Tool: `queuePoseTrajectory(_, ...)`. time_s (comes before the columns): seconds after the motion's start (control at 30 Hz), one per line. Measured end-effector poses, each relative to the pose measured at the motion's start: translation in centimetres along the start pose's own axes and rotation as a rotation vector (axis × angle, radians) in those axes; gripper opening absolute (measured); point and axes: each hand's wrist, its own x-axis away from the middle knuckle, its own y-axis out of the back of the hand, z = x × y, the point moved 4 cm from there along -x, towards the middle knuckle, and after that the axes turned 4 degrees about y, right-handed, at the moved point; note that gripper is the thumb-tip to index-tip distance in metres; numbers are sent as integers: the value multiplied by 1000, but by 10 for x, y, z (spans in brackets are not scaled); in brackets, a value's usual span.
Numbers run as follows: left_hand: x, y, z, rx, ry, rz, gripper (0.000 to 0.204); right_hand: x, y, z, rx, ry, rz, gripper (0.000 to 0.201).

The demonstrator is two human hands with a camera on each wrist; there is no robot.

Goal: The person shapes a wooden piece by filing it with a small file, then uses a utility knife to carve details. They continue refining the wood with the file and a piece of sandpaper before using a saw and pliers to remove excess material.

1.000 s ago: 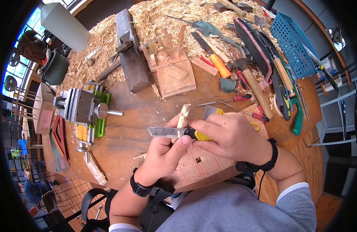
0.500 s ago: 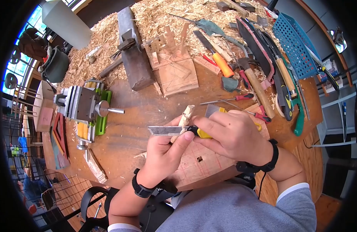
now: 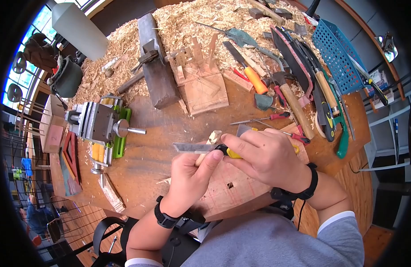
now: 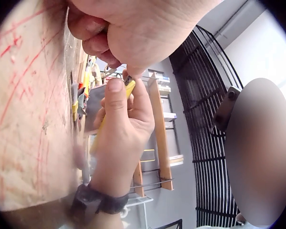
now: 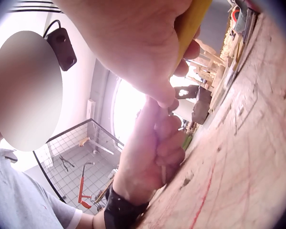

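My right hand [image 3: 265, 155] grips the yellow and black handle of a utility knife [image 3: 234, 154], its wide blade [image 3: 193, 147] pointing left. A small, pale, whittled wood piece [image 3: 214, 136] is held in my left hand [image 3: 187, 178], its faceted end sticking out beyond the blade. The blade crosses the piece, and my left thumb [image 3: 210, 161] presses by the blade's base near the handle. In the left wrist view, the right hand [image 4: 121, 129] holds the yellow handle; in the right wrist view, the curled left fingers [image 5: 169, 143] mostly hide the wood.
Beneath my hands lies a board [image 3: 218, 196] with red lines and a square hole. A vise [image 3: 96, 122] stands left; a heavy dark block [image 3: 158, 80] lies behind. Hammer [image 3: 294, 104], screwdrivers and saws crowd the right, beside a blue basket [image 3: 338, 58]. Wood shavings [image 3: 187, 22] cover the back.
The wood piece's upper end has tipped lower, showing more of its end face. The blade has tilted slightly, its tip raised in the view. Both hands keep their hold.
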Motion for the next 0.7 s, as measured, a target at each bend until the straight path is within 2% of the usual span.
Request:
queuePoseTrajectory(0.1, -1, 2, 4, -14, 14, -33, 19, 2, -1, -4, -28, -18, -29, 42)
queuePoseTrajectory(0.17, -5, 0, 3, 19, -147, 29, 21, 3, -2, -8, -55, -32, -50, 42)
queuePoseTrajectory(0.2, -5, 1, 3, 21, -150, 35, 21, 2, -3, -7, -86, -7, -27, 43)
queuePoseTrajectory(0.27, -2, 1, 8, 185, 20, 179, 34, 3, -5, -6, -120, 16, 3, 43)
queuePoseTrajectory(0.3, -1, 2, 6, 187, 23, 179, 34, 3, -6, -6, -158, 12, 19, 45)
queuePoseTrajectory(0.37, 2, 0, 4, 251, 127, 271, 47, 3, -7, -6, -200, 7, 36, 46)
queuePoseTrajectory(0.5, 0, -2, 4, 285, 34, 284, 54, 2, -7, -6, -176, 13, 32, 47)
queuePoseTrajectory(0.57, -1, 0, 6, 165, -13, 220, 53, 2, -6, -5, -170, 17, 25, 47)
queuePoseTrajectory(0.7, -1, 3, 8, 95, -6, 147, 49, 3, -6, -4, -119, 11, 35, 47)
